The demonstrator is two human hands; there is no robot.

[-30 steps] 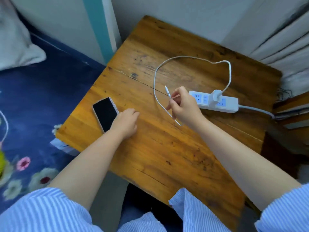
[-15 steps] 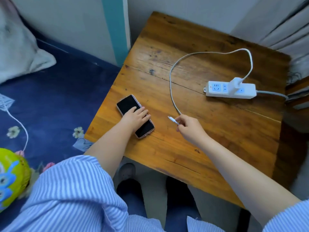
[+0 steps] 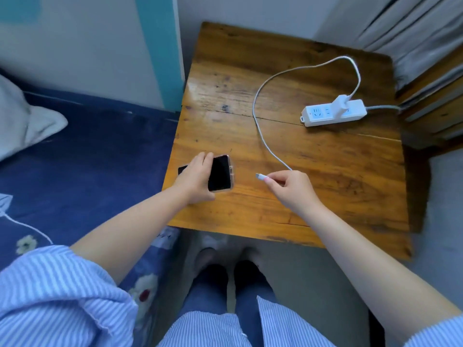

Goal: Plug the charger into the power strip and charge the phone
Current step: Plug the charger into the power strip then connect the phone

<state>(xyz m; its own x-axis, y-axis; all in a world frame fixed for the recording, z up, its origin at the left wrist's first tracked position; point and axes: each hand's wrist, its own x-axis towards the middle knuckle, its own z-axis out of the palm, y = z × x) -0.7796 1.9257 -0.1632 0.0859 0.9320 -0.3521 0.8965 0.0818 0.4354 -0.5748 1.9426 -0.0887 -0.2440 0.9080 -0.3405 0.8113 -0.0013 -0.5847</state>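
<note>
Gripping the phone (image 3: 220, 174) across its middle, the left hand (image 3: 195, 177) has fingers curled over the far edge and the dark screen faces up; the phone sits near the front left corner of the table (image 3: 325, 171), and whether it rests flat or is lifted slightly cannot be told. The right hand (image 3: 292, 187) pinches the cable (image 3: 263, 136) just behind its connector (image 3: 260, 176), thumb and forefinger closed on it, the tip pointing left toward the phone. Connector and phone are near each other but apart, not joined. The cable runs from the right hand back across the wood, loops toward the rear edge and ends at the charger (image 3: 341, 104). The charger is seated in the power strip (image 3: 325, 116), which lies at the right rear of the table. The strip's own cord (image 3: 383, 108) leaves to the right.
</note>
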